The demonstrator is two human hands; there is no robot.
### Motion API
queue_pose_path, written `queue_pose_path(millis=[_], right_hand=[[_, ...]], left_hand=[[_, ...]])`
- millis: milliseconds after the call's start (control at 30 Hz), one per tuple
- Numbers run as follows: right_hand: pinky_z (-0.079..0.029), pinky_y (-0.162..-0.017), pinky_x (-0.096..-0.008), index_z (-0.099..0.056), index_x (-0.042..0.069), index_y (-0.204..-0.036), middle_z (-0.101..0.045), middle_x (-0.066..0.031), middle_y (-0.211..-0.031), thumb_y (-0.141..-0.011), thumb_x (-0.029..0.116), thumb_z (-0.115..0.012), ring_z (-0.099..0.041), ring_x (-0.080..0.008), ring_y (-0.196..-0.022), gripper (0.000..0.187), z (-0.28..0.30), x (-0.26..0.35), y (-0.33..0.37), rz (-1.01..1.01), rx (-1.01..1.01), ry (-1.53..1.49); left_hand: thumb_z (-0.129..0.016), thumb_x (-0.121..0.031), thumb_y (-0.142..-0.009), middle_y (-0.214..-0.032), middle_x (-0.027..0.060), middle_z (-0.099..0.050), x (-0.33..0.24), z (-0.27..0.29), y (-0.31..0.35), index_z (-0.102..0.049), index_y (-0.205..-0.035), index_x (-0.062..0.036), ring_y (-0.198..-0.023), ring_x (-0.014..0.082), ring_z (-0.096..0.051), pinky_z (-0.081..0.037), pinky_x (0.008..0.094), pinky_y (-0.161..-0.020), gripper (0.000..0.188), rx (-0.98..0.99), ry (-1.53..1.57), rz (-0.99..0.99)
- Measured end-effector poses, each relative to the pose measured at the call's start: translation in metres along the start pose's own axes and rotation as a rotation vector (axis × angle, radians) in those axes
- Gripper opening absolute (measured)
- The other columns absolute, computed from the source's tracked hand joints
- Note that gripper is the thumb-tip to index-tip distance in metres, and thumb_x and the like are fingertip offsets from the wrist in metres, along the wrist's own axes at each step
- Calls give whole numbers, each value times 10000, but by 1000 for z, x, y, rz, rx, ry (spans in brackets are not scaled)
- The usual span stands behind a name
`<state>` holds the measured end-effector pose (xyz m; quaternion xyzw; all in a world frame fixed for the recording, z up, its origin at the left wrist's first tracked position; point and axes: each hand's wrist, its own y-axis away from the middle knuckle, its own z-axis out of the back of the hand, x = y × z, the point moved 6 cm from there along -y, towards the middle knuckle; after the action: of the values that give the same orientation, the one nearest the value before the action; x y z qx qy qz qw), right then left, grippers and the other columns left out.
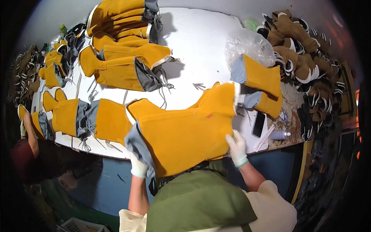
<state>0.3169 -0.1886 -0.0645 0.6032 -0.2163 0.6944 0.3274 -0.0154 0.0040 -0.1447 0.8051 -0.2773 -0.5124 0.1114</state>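
White tabletop (201, 31) spreads across my head view, brown boots (297, 33) heaped at its right. A mustard boot (185, 135) hangs over the near edge between both hands; its little red mark (209, 116) is too small for me to read. The right hand (237, 147) is curled around its lower right edge. The left hand (138, 167) meets the grey cuff, fingers hidden, so I can't tell how closed it is. Phone (259, 123) and bottle (279, 134) lie beyond the right hand; a clear bag (247, 48) sits farther back.
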Motion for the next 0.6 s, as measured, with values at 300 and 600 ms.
queue_pose_path(millis=[300, 600], right_hand=[[-358, -513, -292, -603, -45, -897, -526, -24, -642, -933, 190, -510, -458, -94, -565, 256, 40, 23, 47, 107, -156, 196], [-468, -656, -373, -605, 4, -1038, -610, -185, -792, -948, 179, -522, -631, -260, -729, 214, -2, -33, -25, -39, -8, 637]], left_hand=[[-367, -415, -1021, -1444, 76, -428, 33, 32, 39, -352, -1453, -75, -1325, 239, -393, -295, 377, -1129, 550, -86, 178, 158], [-356, -403, -1033, -1414, 54, -476, 2, -25, -2, -404, -1419, -72, -1284, 224, -456, -348, 362, -1105, 511, 119, 251, 8]])
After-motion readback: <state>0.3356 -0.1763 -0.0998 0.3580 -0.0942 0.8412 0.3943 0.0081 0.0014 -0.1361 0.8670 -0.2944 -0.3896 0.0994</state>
